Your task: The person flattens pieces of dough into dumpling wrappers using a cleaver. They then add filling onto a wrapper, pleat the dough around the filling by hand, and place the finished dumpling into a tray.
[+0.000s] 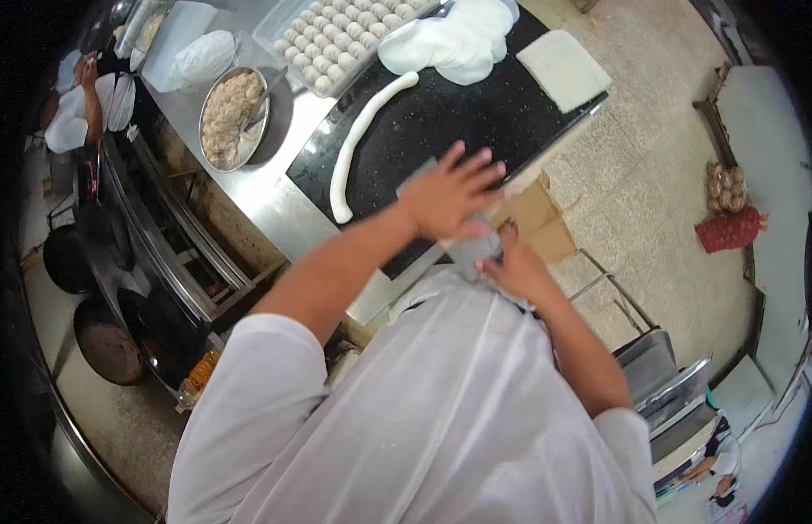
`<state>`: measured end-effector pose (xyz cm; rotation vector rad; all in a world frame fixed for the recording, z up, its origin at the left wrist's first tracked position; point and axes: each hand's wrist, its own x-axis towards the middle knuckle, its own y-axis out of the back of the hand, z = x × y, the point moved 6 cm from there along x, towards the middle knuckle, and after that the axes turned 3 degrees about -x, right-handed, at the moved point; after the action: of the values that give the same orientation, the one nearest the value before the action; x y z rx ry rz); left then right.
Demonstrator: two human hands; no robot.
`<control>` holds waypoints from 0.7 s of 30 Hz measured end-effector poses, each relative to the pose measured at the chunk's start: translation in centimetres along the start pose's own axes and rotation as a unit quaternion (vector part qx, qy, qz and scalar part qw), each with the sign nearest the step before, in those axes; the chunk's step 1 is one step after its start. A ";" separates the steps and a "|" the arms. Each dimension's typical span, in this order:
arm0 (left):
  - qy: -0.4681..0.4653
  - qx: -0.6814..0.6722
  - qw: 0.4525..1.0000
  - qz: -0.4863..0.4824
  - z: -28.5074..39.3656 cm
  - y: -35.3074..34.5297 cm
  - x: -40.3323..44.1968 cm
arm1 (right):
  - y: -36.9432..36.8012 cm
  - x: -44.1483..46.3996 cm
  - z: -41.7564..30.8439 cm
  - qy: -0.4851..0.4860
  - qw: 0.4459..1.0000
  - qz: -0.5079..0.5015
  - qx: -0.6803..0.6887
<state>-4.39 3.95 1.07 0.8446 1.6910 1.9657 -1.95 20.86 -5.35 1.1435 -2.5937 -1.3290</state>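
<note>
My left hand (pixel 451 196) is spread with its fingers apart over the near edge of the black worktop (pixel 476 109). A flat greyish piece (pixel 416 177) shows beside its wrist, partly hidden. Lower right, close to my apron, my right hand (pixel 513 266) has its fingers round a pale, blurred thing (pixel 472 251), which I cannot make out. A long white dough roll (pixel 359 140) lies curved on the worktop. Beyond it are overlapping thin white dough rounds (pixel 450 44) and a folded white cloth (pixel 563 70).
At the back, a plastic tray (pixel 268 33) holds several dough balls. A metal bowl of filling (pixel 231 118) stands left on the steel counter (pixel 271 188). Dark pans (pixel 109 341) sit far left. A cardboard piece (pixel 541 223) lies right. Other people (pixel 92 109) are at the edges.
</note>
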 end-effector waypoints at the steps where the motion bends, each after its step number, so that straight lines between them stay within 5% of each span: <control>1: -0.014 -0.016 0.999 -0.028 2.4 -0.1 -0.9 | -1.4 -1.9 0.8 0.012 0.998 0.033 0.052; 2: -0.015 -0.017 0.999 -0.027 2.9 -0.2 -0.6 | -1.4 -2.5 0.6 0.011 0.998 0.034 0.051; 3: -0.002 -0.145 0.985 -0.095 9.2 -0.6 -4.3 | -3.3 -11.2 -2.9 -0.126 0.987 -0.064 0.080; 5: -0.010 -0.182 0.978 -0.106 11.1 -0.4 -4.5 | -1.0 -12.1 -4.6 -0.188 0.976 -0.107 0.027; 10: 0.077 -0.092 0.992 -0.031 4.2 0.9 -2.4 | 2.6 -6.2 -5.9 -0.145 0.979 -0.145 -0.011; 16: 0.059 -0.146 0.986 -0.063 10.2 1.4 -7.4 | -5.1 -11.4 -4.7 -0.056 0.993 -0.102 0.026; 18: 0.026 -0.164 0.982 -0.089 11.0 0.2 -6.4 | -5.3 -13.0 -3.7 -0.101 0.993 -0.020 0.055; 21: 0.017 -0.085 0.996 -0.017 8.1 -0.2 -2.9 | 0.1 -10.0 -4.7 -0.189 0.977 -0.093 0.036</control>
<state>3.22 8.01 0.98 0.7207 1.5202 2.0776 6.82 23.67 0.71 1.2824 -2.8738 -1.6474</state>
